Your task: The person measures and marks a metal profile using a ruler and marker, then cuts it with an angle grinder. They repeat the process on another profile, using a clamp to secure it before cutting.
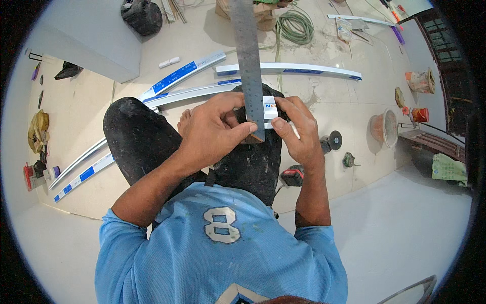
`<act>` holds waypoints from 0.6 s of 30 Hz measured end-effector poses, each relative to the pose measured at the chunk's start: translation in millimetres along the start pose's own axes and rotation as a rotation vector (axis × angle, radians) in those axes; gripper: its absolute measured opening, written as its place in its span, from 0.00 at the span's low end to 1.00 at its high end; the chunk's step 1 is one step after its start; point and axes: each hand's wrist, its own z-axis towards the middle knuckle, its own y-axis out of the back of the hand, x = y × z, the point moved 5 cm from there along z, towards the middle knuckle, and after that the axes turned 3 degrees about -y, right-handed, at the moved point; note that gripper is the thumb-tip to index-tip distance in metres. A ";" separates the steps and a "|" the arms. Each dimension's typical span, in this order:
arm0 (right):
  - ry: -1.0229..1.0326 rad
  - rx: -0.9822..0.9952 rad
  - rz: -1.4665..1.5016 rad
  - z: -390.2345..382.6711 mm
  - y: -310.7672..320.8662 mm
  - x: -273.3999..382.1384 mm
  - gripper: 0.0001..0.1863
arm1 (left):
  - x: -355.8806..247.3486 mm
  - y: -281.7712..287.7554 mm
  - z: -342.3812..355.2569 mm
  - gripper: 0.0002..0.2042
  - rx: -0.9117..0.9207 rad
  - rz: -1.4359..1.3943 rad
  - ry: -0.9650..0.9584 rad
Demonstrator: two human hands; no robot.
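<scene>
Seen from above, a person in a blue shirt [223, 258] and dark trousers sits or squats over a pale tiled floor [344, 106], both hands close together above the right knee. The left hand [210, 126] is clamped on the lower end of a metal ruler [248, 55], its thumb pressed flat on the face, seemingly to steady the long blade, which points away from the body. The right hand [299, 126] pinches a short white piece [269, 107] between thumb and fingers, just beside the ruler's right edge; this looks like a grip to stop the two slipping apart. A pale pen [294, 130] sits among the right hand's fingers, perhaps tucked there to be within reach. Whether the piece rests on the knee, I cannot tell.

Beyond the knees, white-and-blue strips [288, 70] lie flat on the floor, likely because they are too long to hold easily. More strips [83, 177] lie toward the floor's left edge. To the right of the right hand is a grinder [332, 141], with a red-and-black battery [292, 176] nearer the body. A coiled hose [296, 27] lies toward the floor's far edge, and a bucket [385, 127] lies tipped toward its right edge.
</scene>
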 end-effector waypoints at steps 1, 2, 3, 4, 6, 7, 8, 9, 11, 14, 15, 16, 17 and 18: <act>0.005 -0.005 -0.002 -1.7 -0.2 0.6 0.26 | 1.6 -1.6 -0.9 0.20 0.005 -0.003 0.035; 0.010 -0.010 -0.004 -3.2 -0.5 1.0 0.26 | 2.7 -3.2 -2.1 0.20 0.011 -0.005 0.070; 0.014 -0.016 -0.006 -4.4 -0.7 1.1 0.26 | 4.0 -4.4 -3.0 0.20 0.016 -0.007 0.104; 0.018 -0.022 -0.008 -5.4 -1.0 0.1 0.26 | 2.6 -5.1 -3.3 0.20 0.020 -0.018 0.091; 0.025 -0.035 -0.012 -6.8 -1.6 -2.6 0.26 | 0.9 -6.2 -3.6 0.21 0.022 -0.048 0.068; 0.028 -0.034 -0.020 -6.7 -1.8 -2.9 0.26 | 0.7 -6.5 -4.0 0.21 0.018 -0.067 0.059; 0.030 -0.033 -0.027 -6.6 -1.9 -3.2 0.26 | 1.2 -6.8 -4.2 0.21 0.009 -0.094 0.053; 0.032 -0.031 -0.035 -6.5 -2.2 -3.5 0.26 | 1.4 -7.1 -4.5 0.22 0.000 -0.121 0.048; 0.034 -0.037 -0.030 -6.5 -2.3 -6.1 0.26 | -2.0 -7.2 -2.7 0.20 -0.024 -0.090 -0.014; 0.050 -0.046 -0.039 -5.7 -1.2 -4.4 0.26 | -8.5 -4.4 -0.3 0.20 -0.026 -0.027 -0.064; 0.057 -0.049 -0.045 -5.4 -1.0 -3.4 0.26 | -10.3 -3.8 0.3 0.20 -0.021 -0.004 -0.074; 0.058 -0.055 -0.054 -5.2 -1.2 -3.2 0.26 | -9.5 -3.6 0.6 0.20 -0.022 0.012 -0.064; 0.059 -0.061 -0.063 -5.1 -1.5 -3.1 0.26 | -8.7 -3.6 1.0 0.20 -0.023 0.027 -0.054; 0.060 -0.067 -0.072 -5.1 -1.9 -3.2 0.26 | -8.0 -3.6 1.2 0.21 -0.023 0.043 -0.045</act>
